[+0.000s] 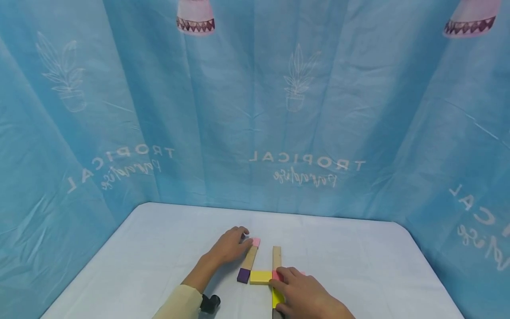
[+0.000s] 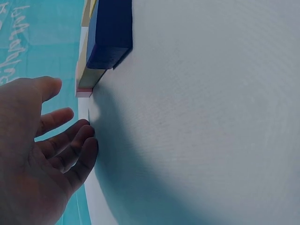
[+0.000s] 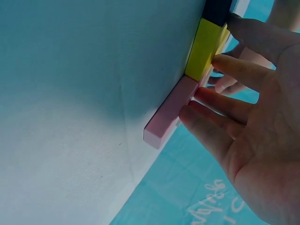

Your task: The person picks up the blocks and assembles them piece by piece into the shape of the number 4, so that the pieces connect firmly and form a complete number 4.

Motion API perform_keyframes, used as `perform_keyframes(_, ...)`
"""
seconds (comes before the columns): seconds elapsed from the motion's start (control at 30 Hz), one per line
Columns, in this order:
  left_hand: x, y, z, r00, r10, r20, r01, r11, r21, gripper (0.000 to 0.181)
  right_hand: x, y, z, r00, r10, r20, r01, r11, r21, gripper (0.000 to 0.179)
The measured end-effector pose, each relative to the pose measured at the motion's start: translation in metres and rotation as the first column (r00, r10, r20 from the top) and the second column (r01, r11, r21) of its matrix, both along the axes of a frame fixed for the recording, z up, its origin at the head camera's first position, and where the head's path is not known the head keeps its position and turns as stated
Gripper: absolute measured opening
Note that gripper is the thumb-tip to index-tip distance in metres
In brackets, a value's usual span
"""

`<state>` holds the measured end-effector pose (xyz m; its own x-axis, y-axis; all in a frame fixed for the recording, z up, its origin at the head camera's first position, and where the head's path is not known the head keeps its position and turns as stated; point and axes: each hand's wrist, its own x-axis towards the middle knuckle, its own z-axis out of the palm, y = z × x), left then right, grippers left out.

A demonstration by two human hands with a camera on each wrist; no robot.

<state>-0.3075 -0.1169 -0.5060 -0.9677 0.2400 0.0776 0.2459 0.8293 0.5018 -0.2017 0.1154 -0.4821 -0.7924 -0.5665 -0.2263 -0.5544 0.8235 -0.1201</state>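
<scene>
In the head view my left hand [image 1: 230,246] is by the far end of a short row: a pink block [image 1: 256,242], a bare-wood block [image 1: 250,258] and a dark purple block [image 1: 244,275]. Its fingers are loosely bent with nothing in them in the left wrist view, and the thumb tip is right at the pink block. My right hand [image 1: 304,292] spreads over a second row, fingertips touching the tops and sides of a yellow block [image 3: 202,49] and a long pink block [image 3: 169,110]. The thumb is at a dark block [image 3: 217,10].
A yellow block [image 1: 260,278] lies crosswise between the two rows. Another wooden block [image 1: 276,257] extends away from my right fingers. A black object [image 1: 210,304] shows beside my left sleeve. Blue printed curtains [image 1: 279,133] stand behind the white tabletop [image 1: 191,221].
</scene>
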Motion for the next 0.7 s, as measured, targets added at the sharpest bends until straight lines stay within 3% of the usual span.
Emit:
perform_keyframes(0.47,-0.001,-0.002,-0.001,1.0,-0.003,0.003,0.003,1.0,0.011,0.038,0.0,0.008,-0.002,1.0,0.004,-0.02,-0.006,0.997,-0.08,0.039)
perform_keyframes(0.7,0.002,-0.005,0.0,1.0,-0.006,-0.028,0.005,1.0,-0.005,0.036,0.003,0.015,0.008,0.998,-0.021,-0.055,0.014,0.991,-0.13,0.043)
